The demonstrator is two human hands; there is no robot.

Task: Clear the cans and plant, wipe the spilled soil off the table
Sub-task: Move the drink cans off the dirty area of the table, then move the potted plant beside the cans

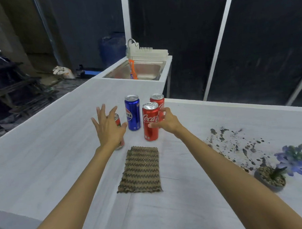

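Note:
Several cans stand upright mid-table: a blue Pepsi can (133,113), a red Coca-Cola can (150,123) in front, another red can (158,100) behind it, and a can (118,120) mostly hidden behind my left hand. My left hand (108,127) hovers with fingers spread over that hidden can. My right hand (165,121) curls beside the front Coca-Cola can, fingers apart, holding nothing. A brown zigzag cloth (141,169) lies flat in front of the cans. Dark spilled soil (236,142) is scattered at the right. A tipped potted plant (274,175) with purple flowers lies at the far right.
The white table (43,156) stretches left and toward me. A steel sink (140,70) with a faucet, a white dish rack (150,52) and an orange item sits at the back. Dark panels stand behind the table's far edge.

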